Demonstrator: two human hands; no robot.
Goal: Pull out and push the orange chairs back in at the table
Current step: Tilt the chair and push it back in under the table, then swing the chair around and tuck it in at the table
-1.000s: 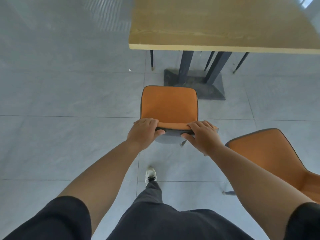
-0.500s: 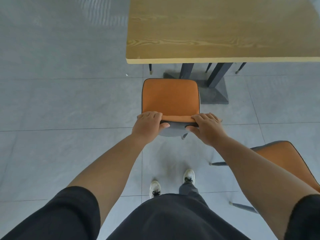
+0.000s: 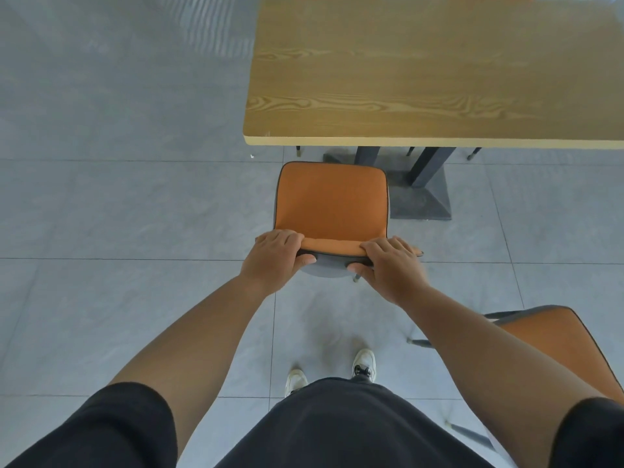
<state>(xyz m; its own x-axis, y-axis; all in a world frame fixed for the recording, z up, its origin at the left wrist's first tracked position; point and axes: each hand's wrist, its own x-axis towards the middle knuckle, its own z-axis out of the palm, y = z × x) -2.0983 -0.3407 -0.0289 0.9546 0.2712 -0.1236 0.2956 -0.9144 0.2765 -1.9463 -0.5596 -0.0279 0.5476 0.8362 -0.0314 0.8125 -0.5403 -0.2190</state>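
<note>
An orange chair (image 3: 331,201) with a grey shell stands in front of me, its seat facing the wooden table (image 3: 439,79). The seat's front edge lies just short of the table's near edge. My left hand (image 3: 275,258) grips the left end of the chair's backrest top. My right hand (image 3: 388,265) grips the right end, thumb under the rim. A second orange chair (image 3: 553,346) stands at my right, pulled away from the table, partly hidden behind my right arm.
The table's dark pedestal base (image 3: 422,194) sits on the grey tiled floor right of the held chair. Thin legs of chairs on the far side (image 3: 299,151) show under the tabletop. My white shoes (image 3: 364,363) are close behind the chair. Open floor lies to the left.
I have stepped forward with both feet and the held chair has slid toward the table. The table's edge now sits nearer the seat, and the second chair has dropped lower right.
</note>
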